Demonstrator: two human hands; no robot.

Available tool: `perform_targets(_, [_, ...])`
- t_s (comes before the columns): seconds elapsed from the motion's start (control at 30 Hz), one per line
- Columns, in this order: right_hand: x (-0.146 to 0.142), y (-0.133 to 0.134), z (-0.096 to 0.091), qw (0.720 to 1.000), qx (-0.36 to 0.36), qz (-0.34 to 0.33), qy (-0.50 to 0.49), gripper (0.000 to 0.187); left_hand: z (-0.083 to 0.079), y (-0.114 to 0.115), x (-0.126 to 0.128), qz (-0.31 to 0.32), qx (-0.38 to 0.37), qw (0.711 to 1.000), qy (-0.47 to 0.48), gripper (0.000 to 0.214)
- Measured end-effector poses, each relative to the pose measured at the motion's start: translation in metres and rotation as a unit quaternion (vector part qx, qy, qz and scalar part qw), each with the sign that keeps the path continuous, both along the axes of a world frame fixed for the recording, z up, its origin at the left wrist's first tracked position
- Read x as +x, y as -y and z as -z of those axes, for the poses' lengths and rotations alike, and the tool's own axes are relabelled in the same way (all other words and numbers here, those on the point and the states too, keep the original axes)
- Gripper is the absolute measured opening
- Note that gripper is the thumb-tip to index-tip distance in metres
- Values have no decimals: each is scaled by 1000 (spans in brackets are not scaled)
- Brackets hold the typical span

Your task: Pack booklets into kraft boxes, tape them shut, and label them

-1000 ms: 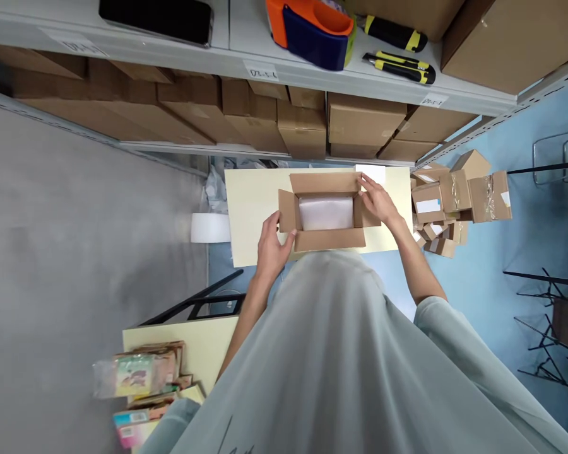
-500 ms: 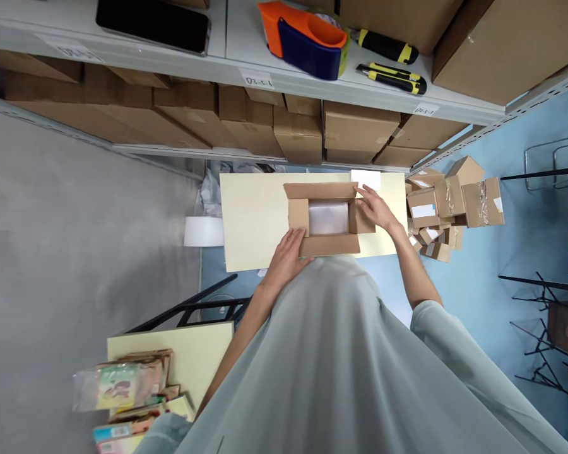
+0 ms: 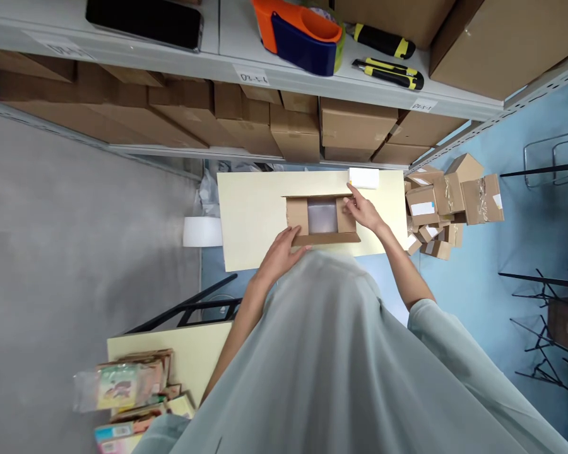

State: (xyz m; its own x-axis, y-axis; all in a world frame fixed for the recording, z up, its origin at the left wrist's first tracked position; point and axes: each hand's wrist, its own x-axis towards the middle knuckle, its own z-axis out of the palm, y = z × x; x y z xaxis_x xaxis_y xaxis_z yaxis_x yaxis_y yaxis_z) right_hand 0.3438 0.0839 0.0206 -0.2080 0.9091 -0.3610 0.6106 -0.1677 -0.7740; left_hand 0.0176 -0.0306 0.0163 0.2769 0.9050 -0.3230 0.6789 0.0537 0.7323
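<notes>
A small cardboard box (image 3: 326,239) lies on the cream tabletop (image 3: 250,217) in front of me. Its two end flaps are folded inward, and its long flaps stand up at the back and front. Something clear and shiny, like plastic wrap (image 3: 322,216), shows between the end flaps. My left hand (image 3: 277,255) rests at the box's front left corner with its fingers stretched along the flap. My right hand (image 3: 363,210) touches the right end flap, index finger stretched to the back long flap, the other fingers bent.
A white card or slip (image 3: 363,178) lies behind the box. Overhead, a shelf holds a phone (image 3: 144,22), an orange and blue tape dispenser (image 3: 298,38) and two utility knives (image 3: 388,72). Small cartons (image 3: 449,195) are piled at right. Packaged books (image 3: 123,386) lie on a lower-left table.
The right end flap has folded inward and the long flaps have swung upright. My right hand has moved left with the flap. My left hand has shifted slightly left.
</notes>
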Motion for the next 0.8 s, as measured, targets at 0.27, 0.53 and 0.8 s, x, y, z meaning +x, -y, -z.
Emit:
perform_targets(0.27, [33, 14, -13, 999, 27, -4, 26, 68, 14, -37, 1, -168, 56, 984, 5, 100])
perform_targets(0.53, [25, 39, 23, 997, 46, 42, 44, 46, 41, -50, 12, -145, 95, 984, 47, 38])
perform_targets(0.8, [-16, 53, 37, 984, 24, 157, 87, 37, 59, -54, 28, -230, 47, 967, 103, 33])
